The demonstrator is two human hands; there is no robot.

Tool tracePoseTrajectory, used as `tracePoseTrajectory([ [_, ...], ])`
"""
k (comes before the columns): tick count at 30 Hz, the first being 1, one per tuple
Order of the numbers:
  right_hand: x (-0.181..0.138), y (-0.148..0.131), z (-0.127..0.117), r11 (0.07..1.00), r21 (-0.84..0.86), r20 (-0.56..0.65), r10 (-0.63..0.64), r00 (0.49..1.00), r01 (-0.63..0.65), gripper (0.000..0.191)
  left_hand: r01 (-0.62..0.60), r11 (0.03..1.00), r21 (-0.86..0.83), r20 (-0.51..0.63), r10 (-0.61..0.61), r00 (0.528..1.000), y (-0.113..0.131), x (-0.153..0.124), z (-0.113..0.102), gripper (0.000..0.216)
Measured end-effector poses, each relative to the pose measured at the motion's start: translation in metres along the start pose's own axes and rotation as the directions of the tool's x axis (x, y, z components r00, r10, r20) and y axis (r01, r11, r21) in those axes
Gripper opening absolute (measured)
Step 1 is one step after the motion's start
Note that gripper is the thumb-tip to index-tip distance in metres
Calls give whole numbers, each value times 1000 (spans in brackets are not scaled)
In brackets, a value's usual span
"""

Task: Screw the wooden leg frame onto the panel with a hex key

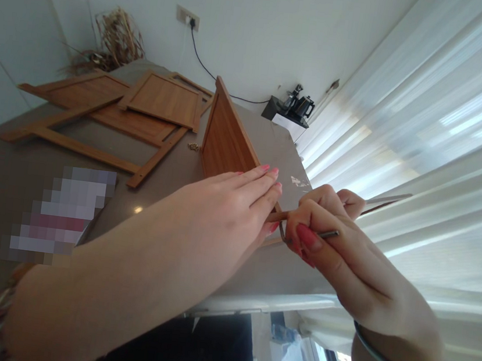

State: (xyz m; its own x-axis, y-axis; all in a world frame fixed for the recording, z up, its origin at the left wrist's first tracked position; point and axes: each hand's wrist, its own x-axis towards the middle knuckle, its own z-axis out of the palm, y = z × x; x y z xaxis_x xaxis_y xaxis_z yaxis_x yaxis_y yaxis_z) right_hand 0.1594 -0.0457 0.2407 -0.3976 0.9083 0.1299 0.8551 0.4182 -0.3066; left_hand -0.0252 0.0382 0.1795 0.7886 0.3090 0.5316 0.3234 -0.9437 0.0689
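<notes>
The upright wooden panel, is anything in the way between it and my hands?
Nothing visible blocks your left hand, which rests directly on the upright wooden panel. Your right hand, near the panel's close end, holds a bent metal rod; I can't tell whether that touches the wood.

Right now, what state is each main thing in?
Standing panel, up on edge, held by the left hand
Bent metal rod, gripped in the right hand
Wooden frame, lying on the table
Squarish panel, lying down
Small brassy pieces, loose in a pile
Black plug, in the wall socket
Curtain, drawn
</notes>
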Motion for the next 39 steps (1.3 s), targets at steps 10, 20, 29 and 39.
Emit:
tracePoseTrajectory([
  [10, -6, 7, 4, 993, -119, -82, -37, 996, 27, 16, -41, 996, 85, 10, 41, 999, -1, 1, -1, 44],
  [20, -14, 8, 13, 969, -248, -273, -76, 959, 6, 1, -20, 998, 67, -52, 23, 998, -2, -6, 6, 43],
  [29, -12, 13, 19, 925, -376, -388, -104, 916, -54, 13, -26, 998, 56, 11, 25, 1000, -1, -3, 2, 42],
  [39, -11, 11, 28, 942, -326, -439, -72, 895, -84, 13, -37, 998, 57, -10, 37, 999, -4, -5, 5, 43],
])
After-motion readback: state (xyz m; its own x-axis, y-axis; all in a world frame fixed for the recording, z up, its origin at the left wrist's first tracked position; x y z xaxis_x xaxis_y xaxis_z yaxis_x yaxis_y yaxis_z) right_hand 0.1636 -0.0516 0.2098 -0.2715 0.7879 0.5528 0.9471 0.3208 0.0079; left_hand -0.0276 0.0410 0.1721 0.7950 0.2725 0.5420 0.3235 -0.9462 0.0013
